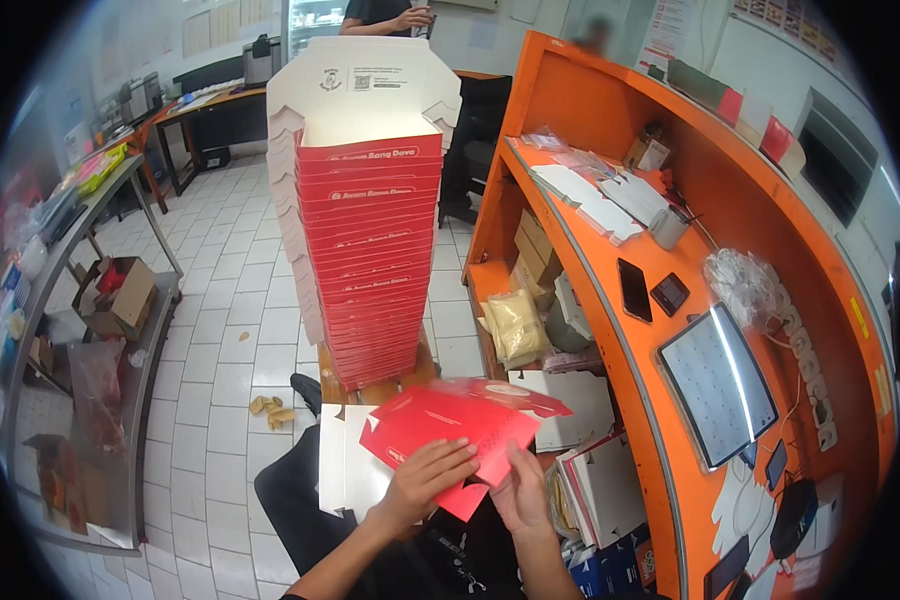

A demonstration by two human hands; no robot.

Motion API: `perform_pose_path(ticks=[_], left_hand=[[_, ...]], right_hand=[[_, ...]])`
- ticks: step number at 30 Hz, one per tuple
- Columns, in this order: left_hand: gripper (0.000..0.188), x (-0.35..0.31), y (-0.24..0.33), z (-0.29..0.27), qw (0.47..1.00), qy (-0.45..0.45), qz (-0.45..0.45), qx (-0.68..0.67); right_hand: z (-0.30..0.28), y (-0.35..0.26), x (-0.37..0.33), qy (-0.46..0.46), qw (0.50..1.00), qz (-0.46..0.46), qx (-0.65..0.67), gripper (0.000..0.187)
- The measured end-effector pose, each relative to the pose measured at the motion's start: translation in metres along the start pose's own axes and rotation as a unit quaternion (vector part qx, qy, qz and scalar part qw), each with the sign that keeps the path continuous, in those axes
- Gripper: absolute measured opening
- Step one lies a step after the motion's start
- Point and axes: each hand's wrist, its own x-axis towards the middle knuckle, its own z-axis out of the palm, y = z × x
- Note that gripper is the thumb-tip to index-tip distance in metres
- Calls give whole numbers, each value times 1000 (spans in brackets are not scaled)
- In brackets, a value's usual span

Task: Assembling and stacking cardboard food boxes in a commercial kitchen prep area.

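Note:
A partly folded red cardboard box (440, 425) is in front of me, over my lap. My left hand (432, 482) has its fingers laid across the near left part of the box, holding it; the thumb is hidden. My right hand (520, 488) grips the near right edge, with the thumb on the red side and the fingers partly out of sight. The far flap of the box is blurred. Under it lies a white flat cardboard blank (342, 465). Just beyond rises a tall stack of nested red boxes (370, 235) with white raised lids.
The stack stands on a wooden stool (425, 362). An orange counter (620, 310) at my right carries a tablet (718, 385), a phone (634, 290) and white card pieces. At left stands a metal shelf (155, 340). Far off, a person (385, 15) stands behind the stack.

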Motion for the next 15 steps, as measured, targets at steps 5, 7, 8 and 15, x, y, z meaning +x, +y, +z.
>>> perform_pose_path(ticks=[5,7,8,15], left_hand=[[42,-2,27,18,939,109,-154,-288],[44,2,28,5,971,54,-120,-199],[46,7,30,-2,990,-3,-87,-109],[44,28,32,-35,993,-45,-105,-3]], right_hand=[[-19,18,0,139,980,-88,-112,21],[-14,27,5,156,980,-109,-56,18],[-9,28,6,155,980,-110,-55,18],[-5,17,20,155,969,-126,-143,26]])
